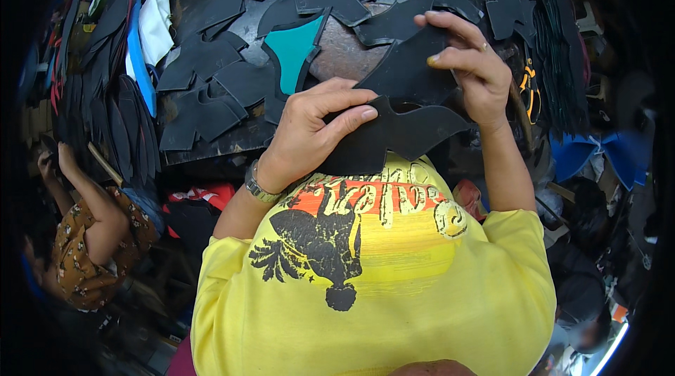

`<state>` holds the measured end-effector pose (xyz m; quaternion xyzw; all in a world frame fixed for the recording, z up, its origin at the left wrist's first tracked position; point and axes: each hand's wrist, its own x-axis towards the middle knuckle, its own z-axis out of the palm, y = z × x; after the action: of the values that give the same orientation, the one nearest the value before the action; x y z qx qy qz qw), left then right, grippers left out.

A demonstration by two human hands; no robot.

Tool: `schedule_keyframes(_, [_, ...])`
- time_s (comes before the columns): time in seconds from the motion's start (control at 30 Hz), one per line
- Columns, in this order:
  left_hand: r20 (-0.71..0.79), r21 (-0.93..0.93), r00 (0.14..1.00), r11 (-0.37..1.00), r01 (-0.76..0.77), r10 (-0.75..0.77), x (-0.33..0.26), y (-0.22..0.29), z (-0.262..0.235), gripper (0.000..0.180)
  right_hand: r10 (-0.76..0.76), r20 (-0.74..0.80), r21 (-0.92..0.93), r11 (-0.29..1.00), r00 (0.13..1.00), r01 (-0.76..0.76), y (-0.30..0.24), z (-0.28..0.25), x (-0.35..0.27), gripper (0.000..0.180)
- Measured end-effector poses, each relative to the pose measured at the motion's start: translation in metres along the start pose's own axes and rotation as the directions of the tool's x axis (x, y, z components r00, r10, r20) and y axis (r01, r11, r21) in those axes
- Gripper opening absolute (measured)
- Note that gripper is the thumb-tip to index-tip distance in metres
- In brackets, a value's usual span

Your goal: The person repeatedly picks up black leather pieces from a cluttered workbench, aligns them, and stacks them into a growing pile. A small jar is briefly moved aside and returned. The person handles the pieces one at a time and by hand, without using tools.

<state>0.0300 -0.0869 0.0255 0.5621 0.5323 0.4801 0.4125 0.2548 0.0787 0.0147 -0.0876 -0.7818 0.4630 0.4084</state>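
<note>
- Two black cut pieces are held in front of the person's yellow shirt, above the edge of the workbench.
- Left hand: fingers and thumb closed on the lower black piece, gripping its left end; a metal wristband sits on that wrist.
- Right hand: fingers pinched on the upper black piece, holding its right edge.
- The two pieces overlap, the upper one lying partly behind the lower.
- Workbench surface: covered with many loose black cut pieces; one teal piece lies among them, just beyond the left hand.
- White cloth lies at the far left of the bench.
- Another person in a patterned brown top sits at the left, well apart.
</note>
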Motion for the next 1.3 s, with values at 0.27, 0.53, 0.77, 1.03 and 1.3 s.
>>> schedule_keyframes(0.27, [0.103,0.077,0.995,0.997,0.001,-0.009,-0.002,0.002,0.010,0.019,0.364,-0.016,0.333,0.880,0.931,-0.339,0.008,0.005,0.003,0.034])
schedule_keyframes(0.53, [0.139,0.066,0.988,0.996,0.059,-0.068,0.002,0.001,0.013,0.019,0.517,0.006,0.364,0.796,0.856,-0.483,0.017,0.011,0.005,0.043])
schedule_keyframes(0.77, [0.160,0.163,0.982,0.984,0.075,-0.101,0.001,0.002,0.013,0.019,0.567,-0.030,0.393,0.764,0.823,-0.512,0.017,0.015,0.001,0.047])
schedule_keyframes(1.03, [0.162,0.132,0.984,0.990,0.057,-0.078,0.012,0.009,0.004,0.025,0.670,-0.086,0.352,0.713,0.738,-0.606,-0.006,-0.013,0.026,0.062])
schedule_keyframes(1.3, [0.181,0.166,0.981,0.985,0.046,-0.076,0.010,0.005,0.003,0.028,0.521,-0.029,0.283,0.823,0.853,-0.493,0.010,-0.045,0.041,0.047])
